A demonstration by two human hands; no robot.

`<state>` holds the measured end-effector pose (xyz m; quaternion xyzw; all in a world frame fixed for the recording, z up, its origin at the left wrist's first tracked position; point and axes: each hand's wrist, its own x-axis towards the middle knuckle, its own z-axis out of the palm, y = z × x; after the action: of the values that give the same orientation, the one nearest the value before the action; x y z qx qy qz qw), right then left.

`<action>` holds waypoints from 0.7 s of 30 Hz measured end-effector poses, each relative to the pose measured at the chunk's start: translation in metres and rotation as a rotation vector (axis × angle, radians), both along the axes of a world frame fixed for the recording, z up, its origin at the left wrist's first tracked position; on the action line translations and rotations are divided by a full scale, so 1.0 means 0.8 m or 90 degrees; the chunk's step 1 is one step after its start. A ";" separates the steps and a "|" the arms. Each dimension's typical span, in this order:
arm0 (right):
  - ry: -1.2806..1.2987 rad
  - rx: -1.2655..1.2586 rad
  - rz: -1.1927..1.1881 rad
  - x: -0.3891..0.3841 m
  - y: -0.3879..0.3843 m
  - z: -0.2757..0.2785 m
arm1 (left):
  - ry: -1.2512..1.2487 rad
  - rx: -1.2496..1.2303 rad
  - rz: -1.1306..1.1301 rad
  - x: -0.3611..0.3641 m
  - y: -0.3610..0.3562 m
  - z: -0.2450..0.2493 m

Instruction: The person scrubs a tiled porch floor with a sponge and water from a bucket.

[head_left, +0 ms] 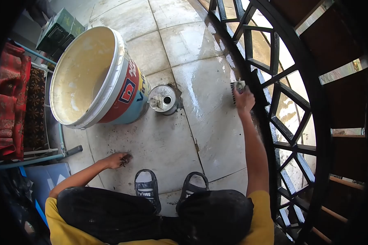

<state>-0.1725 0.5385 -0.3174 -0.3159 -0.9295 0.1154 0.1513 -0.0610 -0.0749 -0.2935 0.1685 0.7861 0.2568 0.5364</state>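
Observation:
My right hand [244, 100] is closed on a small scrub brush [236, 89] with dark bristles, at the wet edge of the tiled floor [210, 122] beside the black metal grille. Low on the left, my left hand [119, 160] has its fingers curled round a dark clump that I cannot make out, just above the tiles. Between my hands and farther off, a round metal can [162, 99] with a dark hole in its top stands against a large paint bucket [124, 92]. The bucket is tilted in view, its mouth open and its inside stained.
The black grille [274, 85] curves along the right. At the left are a red cloth [8, 98], blue pipes [32, 162] and a blue panel [49, 179]. A green box [61, 30] stands behind the bucket. My sandaled feet [146, 188] are at the bottom centre.

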 end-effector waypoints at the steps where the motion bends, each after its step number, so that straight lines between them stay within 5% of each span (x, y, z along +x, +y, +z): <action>1: 0.060 -0.032 0.073 0.023 -0.017 -0.021 | -0.004 0.006 0.005 0.004 0.003 0.002; 7: -0.058 -0.218 0.288 0.177 -0.155 -0.008 | -0.026 -0.028 -0.145 -0.024 -0.015 0.027; 11: -0.149 -0.118 0.440 0.173 -0.140 -0.025 | -0.043 -0.084 -0.020 -0.058 -0.012 0.041; 13: -0.134 -0.125 0.165 0.099 -0.076 -0.038 | -0.028 -0.105 -0.029 -0.055 -0.012 0.038; 14: -0.116 0.108 0.065 0.058 -0.019 -0.063 | -0.025 -0.097 -0.027 -0.043 -0.017 0.031; 15: -0.041 0.111 -0.014 0.031 0.017 -0.056 | 0.013 -0.076 -0.086 -0.043 -0.021 0.017; 17: -0.082 0.073 0.065 0.006 0.049 -0.020 | 0.064 -0.067 -0.152 -0.063 -0.010 0.034; 21: -0.065 -0.012 0.062 0.035 -0.023 0.003 | 0.078 -0.034 -0.018 -0.060 0.023 0.068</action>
<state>-0.1447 0.5198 -0.3154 -0.2771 -0.9492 0.1150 0.0947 -0.1090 -0.0562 -0.2394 0.1808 0.8216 0.2171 0.4952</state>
